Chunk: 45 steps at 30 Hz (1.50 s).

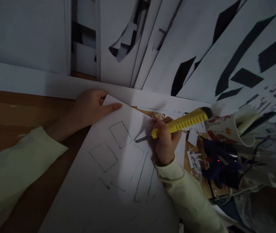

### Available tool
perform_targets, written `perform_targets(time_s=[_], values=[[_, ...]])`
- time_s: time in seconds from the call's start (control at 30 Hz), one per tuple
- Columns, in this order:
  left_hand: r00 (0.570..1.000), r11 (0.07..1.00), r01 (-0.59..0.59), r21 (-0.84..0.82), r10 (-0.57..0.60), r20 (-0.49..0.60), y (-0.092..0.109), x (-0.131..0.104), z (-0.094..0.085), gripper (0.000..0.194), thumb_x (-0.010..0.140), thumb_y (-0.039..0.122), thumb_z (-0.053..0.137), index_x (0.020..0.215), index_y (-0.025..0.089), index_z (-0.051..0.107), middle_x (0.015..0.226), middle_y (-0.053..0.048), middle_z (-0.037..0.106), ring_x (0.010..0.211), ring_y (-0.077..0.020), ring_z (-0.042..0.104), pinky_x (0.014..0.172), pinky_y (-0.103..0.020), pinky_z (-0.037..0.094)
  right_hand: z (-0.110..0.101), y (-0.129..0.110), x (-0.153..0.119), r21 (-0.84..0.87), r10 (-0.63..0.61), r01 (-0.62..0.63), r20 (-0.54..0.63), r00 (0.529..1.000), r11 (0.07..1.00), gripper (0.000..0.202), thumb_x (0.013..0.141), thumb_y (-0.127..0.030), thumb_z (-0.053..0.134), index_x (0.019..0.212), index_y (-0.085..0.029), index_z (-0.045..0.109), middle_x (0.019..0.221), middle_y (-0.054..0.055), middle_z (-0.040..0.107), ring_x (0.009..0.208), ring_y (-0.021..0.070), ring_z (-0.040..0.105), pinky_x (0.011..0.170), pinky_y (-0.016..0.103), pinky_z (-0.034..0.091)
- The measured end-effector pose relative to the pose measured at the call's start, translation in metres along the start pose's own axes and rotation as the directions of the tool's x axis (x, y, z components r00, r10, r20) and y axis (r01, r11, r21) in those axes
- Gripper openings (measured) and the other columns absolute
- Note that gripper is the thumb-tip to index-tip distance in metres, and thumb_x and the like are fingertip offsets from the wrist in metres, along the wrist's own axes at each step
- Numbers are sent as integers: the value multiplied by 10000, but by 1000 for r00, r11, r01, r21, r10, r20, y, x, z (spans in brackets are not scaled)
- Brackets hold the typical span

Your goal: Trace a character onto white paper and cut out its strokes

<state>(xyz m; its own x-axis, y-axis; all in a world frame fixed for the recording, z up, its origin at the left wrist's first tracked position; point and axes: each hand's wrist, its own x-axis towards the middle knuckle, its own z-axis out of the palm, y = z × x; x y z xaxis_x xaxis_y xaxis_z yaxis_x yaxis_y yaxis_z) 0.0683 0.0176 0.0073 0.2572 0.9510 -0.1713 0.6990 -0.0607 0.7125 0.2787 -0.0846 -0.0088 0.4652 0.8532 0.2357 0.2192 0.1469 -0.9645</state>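
A white board (pixel 104 200) lies on the wooden table, with rectangles and lines drawn on it in green. My left hand (pixel 91 106) grips the board's upper left corner, thumb on top and the other fingers at or behind the edge. In my right hand (pixel 165 140) is a yellow utility knife (pixel 181 122), its handle slanting up to the right. The blade is out and points left, its tip at the right side of the upper drawn rectangle. Whether the tip touches the surface I cannot tell.
White panels (pixel 23 35) with cut-out shapes stand along the back. On the right are a printed paper cup (pixel 221 129) holding tools, a dark glue gun (pixel 219 160) with a red light, cables and clear plastic. Paper scraps (pixel 194 161) litter the table (pixel 28 111).
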Motion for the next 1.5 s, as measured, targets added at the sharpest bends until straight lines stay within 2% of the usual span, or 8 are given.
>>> perform_targets(time_s=[0.17, 0.33, 0.53, 0.7, 0.87, 1.07, 1.27, 1.5], values=[[1000, 998, 12, 56, -11, -18, 3, -2, -1, 461, 754, 634, 646, 637, 209, 512, 630, 12, 550, 595, -159, 508, 538, -294, 326, -1, 1, -3, 43, 55, -59, 80, 995, 997, 362, 822, -517, 683, 672, -217, 546, 717, -4, 591, 546, 107, 497, 491, 251, 428], [1000, 999, 5, 47, -4, -21, 3, -2, -1, 470, 760, 630, 646, 622, 214, 476, 607, 19, 512, 588, -152, 485, 540, -293, 309, 0, 3, -6, 56, 65, -71, 106, 992, 996, 309, 814, -462, 725, 687, -207, 606, 765, 6, 638, 549, 100, 500, 505, 252, 435], [1000, 998, 9, 65, -7, -27, 4, -1, -1, 461, 750, 628, 644, 617, 216, 485, 597, 14, 506, 588, -157, 471, 556, -303, 303, 0, 3, -5, 104, 95, -108, 122, 988, 989, 282, 809, -430, 739, 703, -202, 611, 714, -20, 611, 490, 76, 439, 469, 234, 414], [1000, 999, 3, 53, -2, -16, 5, -1, -2, 454, 760, 616, 645, 619, 209, 500, 590, 21, 509, 579, -146, 462, 559, -302, 293, 2, -1, -4, 34, 59, -64, 142, 988, 997, 257, 830, -415, 710, 715, -205, 615, 670, -29, 580, 507, 85, 459, 482, 234, 423], [996, 997, -2, 75, 9, -84, 1, 2, 3, 463, 733, 558, 705, 557, 208, 457, 524, 55, 450, 517, -112, 410, 529, -278, 254, 7, -7, -4, 3, 62, -64, 179, 982, 998, 218, 791, -370, 713, 713, -215, 582, 622, -50, 534, 474, 80, 438, 449, 226, 405], [992, 997, -23, 68, 31, -122, -3, 4, 7, 449, 729, 537, 725, 563, 197, 484, 521, 59, 453, 507, -101, 414, 517, -263, 232, 13, -5, -4, 22, -53, 50, 169, 984, 998, 145, 749, -232, 702, 703, -220, 566, 698, -28, 578, 633, 116, 559, 564, 250, 466], [990, 998, -61, -1, 61, -127, -7, 2, 7, 450, 723, 575, 699, 576, 200, 500, 505, 63, 439, 487, -102, 408, 497, -252, 237, 15, 0, -4, 34, -212, 210, 116, 970, 977, 131, 782, -224, 683, 727, -234, 564, 688, -36, 545, 738, 147, 598, 698, 314, 507], [989, 996, -88, -27, 85, -118, -6, 2, 5, 456, 740, 560, 682, 560, 199, 468, 513, 65, 418, 479, -87, 387, 470, -245, 227, 9, 3, -5, 87, -197, 191, 75, 977, 978, 147, 820, -278, 703, 748, -236, 582, 680, -40, 528, 751, 159, 607, 750, 345, 510]])
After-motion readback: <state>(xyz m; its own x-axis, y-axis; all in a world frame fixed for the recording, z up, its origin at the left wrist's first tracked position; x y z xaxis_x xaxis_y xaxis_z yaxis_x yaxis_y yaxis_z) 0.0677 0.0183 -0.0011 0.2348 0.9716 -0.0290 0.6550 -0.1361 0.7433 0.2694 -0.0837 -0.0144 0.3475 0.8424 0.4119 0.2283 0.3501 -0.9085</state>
